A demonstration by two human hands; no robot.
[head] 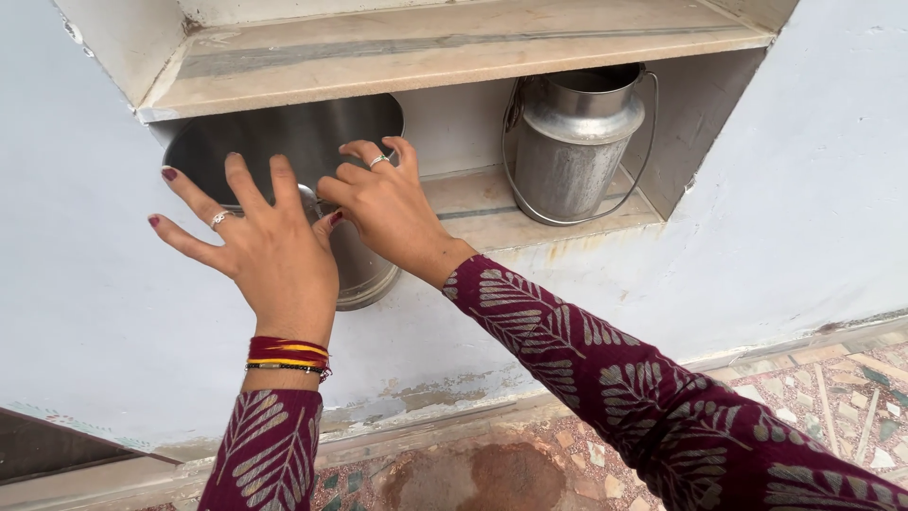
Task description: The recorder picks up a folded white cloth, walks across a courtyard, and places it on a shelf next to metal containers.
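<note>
Head view, looking down at a wall niche. My left hand (270, 251) is spread wide, fingers apart and gripping nothing, palm facing the big steel pot (293, 142) that lies tilted on the lower shelf (492, 213) with its mouth toward me. My right hand (383, 203) sits at the pot's rim, fingers curled over the edge; whether they actually clamp the rim I cannot tell, since the hand covers the contact. The pot fills the left part of the niche, its lower side sticking out past the shelf edge. A steel milk can (572, 142) with a wire bail handle stands upright to the right, well apart from the pot. A stone upper shelf (454, 47) runs above both. Rings on both hands, thread bangles (288, 355) on the left wrist.
</note>
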